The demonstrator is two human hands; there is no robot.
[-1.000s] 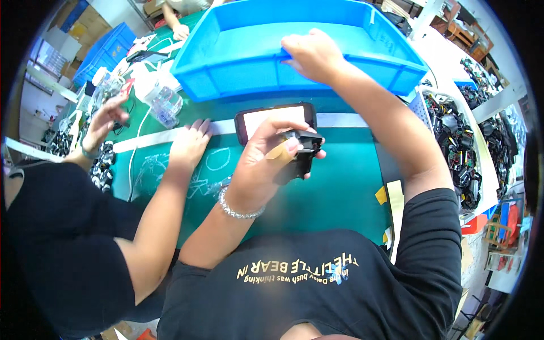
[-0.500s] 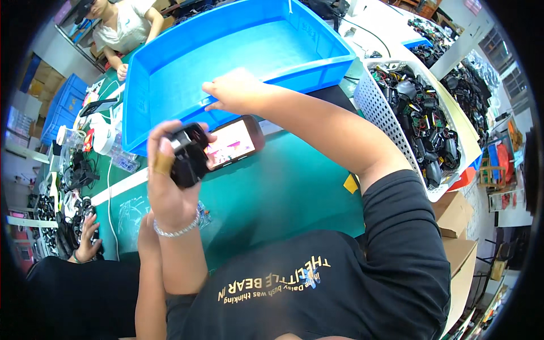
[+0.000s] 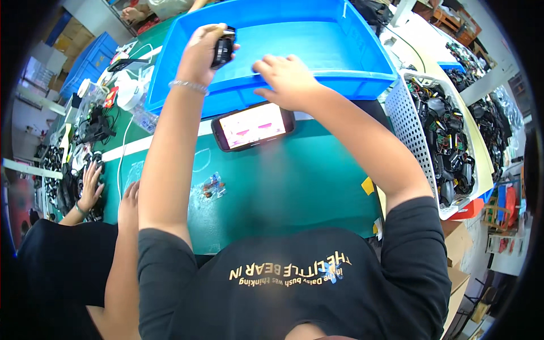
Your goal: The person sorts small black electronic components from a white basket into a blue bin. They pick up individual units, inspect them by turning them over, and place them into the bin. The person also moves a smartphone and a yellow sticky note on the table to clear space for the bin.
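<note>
My left hand (image 3: 196, 55) is raised at the left side of a large blue plastic tub (image 3: 345, 82), its fingers wrapped round a small black plastic device (image 3: 223, 51). The device is upright above the tub's near left part, and its exact kind is not clear. My right hand (image 3: 286, 82) hovers over the middle of the near rim. Its fingers are apart and hold nothing; whether they touch the rim I cannot tell. Just below that rim, a phone (image 3: 258, 126) with a lit screen lies on its side on the green table (image 3: 283, 175).
A white perforated basket (image 3: 416, 122) full of black electronic parts stands on the right. Small bits in clear plastic (image 3: 212, 187) lie on the table. Bottles (image 3: 131, 96) and cables are at the left. Beside me are another person's hands (image 3: 89, 187). Cardboard boxes stand lower right.
My left hand has carried the black device up and away, from beside the phone to over the tub. My right hand has lifted off the rim area slightly, with fingers spread. The view has shifted.
</note>
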